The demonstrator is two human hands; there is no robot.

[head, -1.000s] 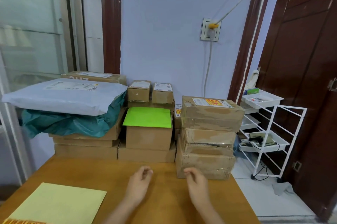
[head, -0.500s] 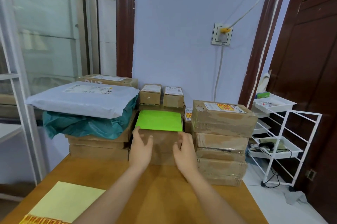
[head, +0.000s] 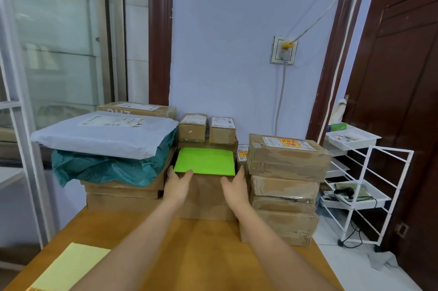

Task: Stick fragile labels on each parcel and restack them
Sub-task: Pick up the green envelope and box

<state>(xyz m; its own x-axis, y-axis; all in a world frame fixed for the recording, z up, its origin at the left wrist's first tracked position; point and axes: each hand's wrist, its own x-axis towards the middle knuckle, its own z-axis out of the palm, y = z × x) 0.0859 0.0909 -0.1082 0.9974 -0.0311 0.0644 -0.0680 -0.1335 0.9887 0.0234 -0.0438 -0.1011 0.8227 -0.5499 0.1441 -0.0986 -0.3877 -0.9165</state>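
Note:
A brown cardboard parcel (head: 205, 192) with a bright green sheet (head: 205, 161) on its top stands in the middle of the wooden table (head: 201, 248). My left hand (head: 177, 185) grips its left side, thumb on the front edge. My right hand (head: 235, 187) grips its right side. Right of it stands a stack of three taped parcels (head: 284, 196); the top one bears a red and yellow label (head: 288, 142). A pale yellow sheet (head: 71, 267) lies at the table's near left corner.
At the left, flat boxes (head: 120, 192) carry a teal bag (head: 106, 168) and a white mailer (head: 104, 135). Two small boxes (head: 192, 128) stand against the wall behind. A white wire rack (head: 355, 186) stands off the table's right edge.
Both hands have reached forward from the near table to the green-topped parcel and taken hold of its sides. The view has tipped up slightly.

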